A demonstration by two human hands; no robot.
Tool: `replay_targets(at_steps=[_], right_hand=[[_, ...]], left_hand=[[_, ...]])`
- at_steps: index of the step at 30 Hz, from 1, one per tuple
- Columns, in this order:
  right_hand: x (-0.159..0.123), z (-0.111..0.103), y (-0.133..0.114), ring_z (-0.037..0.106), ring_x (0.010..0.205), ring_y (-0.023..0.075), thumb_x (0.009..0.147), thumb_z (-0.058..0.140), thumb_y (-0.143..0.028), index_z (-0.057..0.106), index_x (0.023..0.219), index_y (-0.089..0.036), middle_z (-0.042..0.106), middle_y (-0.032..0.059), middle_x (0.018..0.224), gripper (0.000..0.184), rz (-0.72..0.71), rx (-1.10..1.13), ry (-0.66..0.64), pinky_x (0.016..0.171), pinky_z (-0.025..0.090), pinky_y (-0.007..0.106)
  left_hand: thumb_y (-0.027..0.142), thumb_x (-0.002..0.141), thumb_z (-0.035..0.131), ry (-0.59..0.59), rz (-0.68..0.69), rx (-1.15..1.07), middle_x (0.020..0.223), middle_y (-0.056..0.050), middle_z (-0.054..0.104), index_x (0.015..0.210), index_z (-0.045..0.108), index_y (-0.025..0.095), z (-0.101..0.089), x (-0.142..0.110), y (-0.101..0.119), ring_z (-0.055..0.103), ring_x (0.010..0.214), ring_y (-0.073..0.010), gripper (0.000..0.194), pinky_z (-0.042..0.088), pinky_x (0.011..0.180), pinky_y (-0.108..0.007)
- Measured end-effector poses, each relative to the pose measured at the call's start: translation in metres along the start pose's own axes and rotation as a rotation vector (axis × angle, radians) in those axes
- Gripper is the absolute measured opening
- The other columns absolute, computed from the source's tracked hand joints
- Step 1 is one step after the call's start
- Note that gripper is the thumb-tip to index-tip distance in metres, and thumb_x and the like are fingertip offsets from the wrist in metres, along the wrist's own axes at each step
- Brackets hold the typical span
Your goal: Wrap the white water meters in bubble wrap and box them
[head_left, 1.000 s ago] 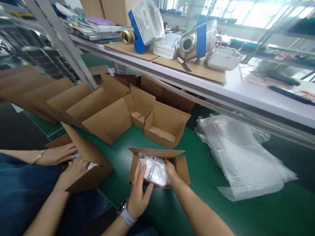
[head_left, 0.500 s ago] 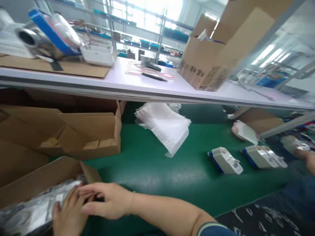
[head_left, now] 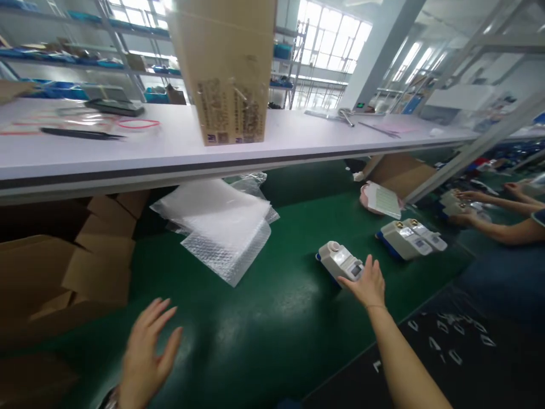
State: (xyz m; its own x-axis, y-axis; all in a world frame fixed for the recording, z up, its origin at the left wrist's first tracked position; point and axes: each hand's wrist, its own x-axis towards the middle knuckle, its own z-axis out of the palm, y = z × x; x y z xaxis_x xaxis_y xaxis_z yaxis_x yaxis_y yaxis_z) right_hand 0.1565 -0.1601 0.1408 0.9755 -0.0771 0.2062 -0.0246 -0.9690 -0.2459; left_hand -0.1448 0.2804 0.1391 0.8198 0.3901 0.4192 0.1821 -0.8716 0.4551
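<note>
My right hand [head_left: 368, 287] is at the near end of a white meter with a blue base [head_left: 338, 258], which lies on the green bench top [head_left: 264, 341]. Its thumb and fingers are spread around that end; whether they touch it I cannot tell. Over the bench at the lower left, my left hand [head_left: 147, 352] is open with nothing in it. Ahead of it lies a pile of clear bubble-wrap bags [head_left: 225, 227]. Two more white meters [head_left: 409, 238] with brass-coloured ports sit side by side to the right.
Open cardboard boxes [head_left: 63, 278] stand at the left. A white shelf [head_left: 298, 136] crosses above the bench, carrying a tall carton [head_left: 230, 74] and black tweezers [head_left: 80, 134]. A pink-and-white packet [head_left: 381, 200] lies at the back right. A co-worker's hands [head_left: 466, 207] are farther right.
The view has swung right. My hands have left the bag-filled carton at the left and moved apart; my right hand has come over to the nearest meter.
</note>
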Motion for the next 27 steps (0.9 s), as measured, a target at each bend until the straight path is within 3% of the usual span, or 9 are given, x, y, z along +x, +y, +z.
replay_targets(at_steps=[2, 4, 7, 9, 11, 14, 19, 23, 27], right_hand=[[0.018, 0.01, 0.023, 0.026, 0.132, 0.0413, 0.057, 0.071, -0.061, 0.002, 0.146, -0.011, 0.019, 0.0262, 0.147, 0.123, -0.001, 0.026, -0.141, 0.104, 0.028, 0.049], [0.028, 0.021, 0.034, 0.035, 0.127, 0.0393, 0.06, 0.069, -0.058, 0.001, 0.146, -0.015, 0.027, 0.0213, 0.143, 0.119, -0.005, 0.097, -0.229, 0.102, 0.032, 0.048], [0.027, 0.034, 0.043, 0.042, 0.117, 0.0353, 0.063, 0.068, -0.05, 0.009, 0.146, -0.016, 0.041, 0.0169, 0.129, 0.108, -0.082, 0.172, -0.191, 0.099, 0.035, 0.046], [0.016, 0.04, 0.048, 0.042, 0.114, 0.0336, 0.065, 0.067, -0.044, 0.015, 0.144, -0.017, 0.041, 0.0157, 0.124, 0.099, -0.199, 0.188, -0.123, 0.097, 0.037, 0.047], [0.0, 0.044, 0.054, 0.04, 0.113, 0.0329, 0.068, 0.065, -0.037, 0.02, 0.142, -0.021, 0.038, 0.0145, 0.124, 0.089, -0.346, 0.191, -0.083, 0.095, 0.038, 0.048], [-0.026, 0.043, 0.064, 0.038, 0.114, 0.0332, 0.072, 0.061, -0.027, 0.021, 0.14, -0.027, 0.034, 0.0133, 0.126, 0.079, -0.558, 0.187, -0.066, 0.095, 0.039, 0.049], [-0.056, 0.034, 0.07, 0.039, 0.115, 0.033, 0.072, 0.06, -0.022, 0.02, 0.14, -0.031, 0.035, 0.0122, 0.127, 0.079, -0.679, 0.288, -0.137, 0.095, 0.04, 0.05], [-0.071, 0.033, 0.057, 0.043, 0.112, 0.0318, 0.063, 0.068, -0.028, 0.026, 0.14, -0.03, 0.042, 0.0105, 0.124, 0.087, -0.455, 0.435, -0.308, 0.096, 0.039, 0.049], [-0.087, 0.035, 0.038, 0.051, 0.11, 0.0293, 0.054, 0.07, -0.035, 0.033, 0.136, -0.024, 0.05, 0.0092, 0.12, 0.091, 0.038, 0.782, -0.628, 0.098, 0.04, 0.043]], left_hand=[[0.028, 0.087, 0.045, -0.204, 0.273, -0.083, 0.14, -0.008, 0.041, 0.13, 0.04, 0.024, 0.059, 0.034, 0.053, 0.035, 0.132, -0.0244, 0.044, 0.033, 0.109, -0.043], [0.029, 0.087, 0.044, -0.401, 0.363, -0.053, 0.146, -0.01, 0.034, 0.137, 0.035, 0.02, 0.121, 0.061, 0.088, 0.03, 0.135, -0.025, 0.051, 0.03, 0.11, -0.043], [0.032, 0.084, 0.048, -0.467, 0.083, 0.166, 0.15, -0.018, 0.022, 0.141, 0.027, 0.012, 0.198, 0.087, 0.098, 0.024, 0.137, -0.0317, 0.064, 0.025, 0.11, -0.051], [0.038, 0.084, 0.049, -0.476, -0.161, 0.264, 0.148, -0.021, 0.023, 0.142, 0.024, 0.008, 0.227, 0.096, 0.085, 0.026, 0.134, -0.0355, 0.07, 0.026, 0.106, -0.054], [0.041, 0.085, 0.046, -0.499, -0.294, 0.25, 0.144, -0.021, 0.032, 0.139, 0.028, 0.009, 0.237, 0.1, 0.068, 0.032, 0.13, -0.036, 0.066, 0.028, 0.103, -0.053], [0.034, 0.087, 0.042, -0.577, -0.33, 0.147, 0.127, -0.017, 0.05, 0.123, 0.047, 0.013, 0.23, 0.093, 0.048, 0.047, 0.115, -0.03, 0.042, 0.034, 0.098, -0.043], [0.042, 0.085, 0.043, -0.697, -0.387, -0.036, 0.079, -0.004, 0.064, 0.083, 0.061, 0.018, 0.205, 0.043, 0.048, 0.058, 0.075, -0.0196, 0.031, 0.042, 0.073, -0.028], [0.047, 0.089, 0.028, -0.655, -0.484, -0.171, 0.064, -0.002, 0.06, 0.073, 0.059, 0.015, 0.203, -0.007, 0.072, 0.056, 0.063, -0.017, 0.047, 0.04, 0.059, -0.025], [0.047, 0.087, 0.033, -0.573, -0.547, -0.195, 0.068, -0.003, 0.061, 0.082, 0.06, 0.013, 0.216, -0.019, 0.096, 0.056, 0.061, -0.0156, 0.043, 0.039, 0.056, -0.023]])
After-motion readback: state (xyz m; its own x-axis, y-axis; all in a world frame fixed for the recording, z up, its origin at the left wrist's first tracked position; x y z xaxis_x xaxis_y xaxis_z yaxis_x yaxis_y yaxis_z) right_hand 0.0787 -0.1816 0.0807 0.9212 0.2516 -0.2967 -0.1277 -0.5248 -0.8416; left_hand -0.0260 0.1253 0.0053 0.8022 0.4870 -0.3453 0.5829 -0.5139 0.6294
